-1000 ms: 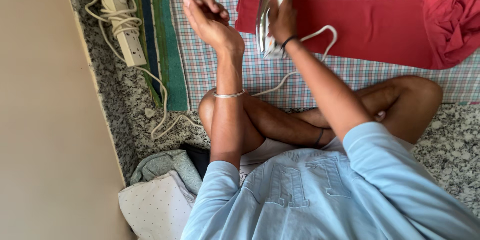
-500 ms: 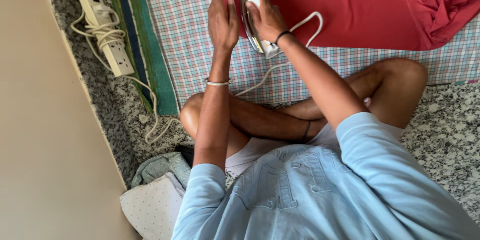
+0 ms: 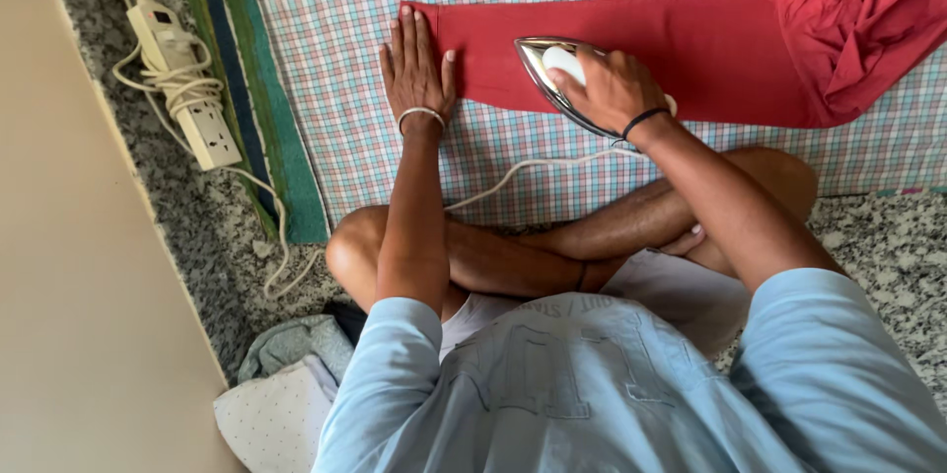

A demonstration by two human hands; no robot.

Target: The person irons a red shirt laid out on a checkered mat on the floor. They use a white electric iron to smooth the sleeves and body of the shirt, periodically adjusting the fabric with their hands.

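So, the iron (image 3: 562, 78) is gripped by the right hand (image 3: 614, 88) mid-frame, nose aimed left along the red cloth (image 3: 691, 49), whose end is pinned flat by the open left hand (image 3: 416, 69).

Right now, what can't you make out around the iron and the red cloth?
Head view only:
- Iron: its handle is covered by the right hand; its soleplate faces down.
- Red cloth: the bunched end runs off the top right edge.
- Cloth edge under the left hand: hidden by the palm.
- Power strip: switches too small to read.

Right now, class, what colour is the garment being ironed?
Red: the garment shows best in the head view, lying on a checked cloth.
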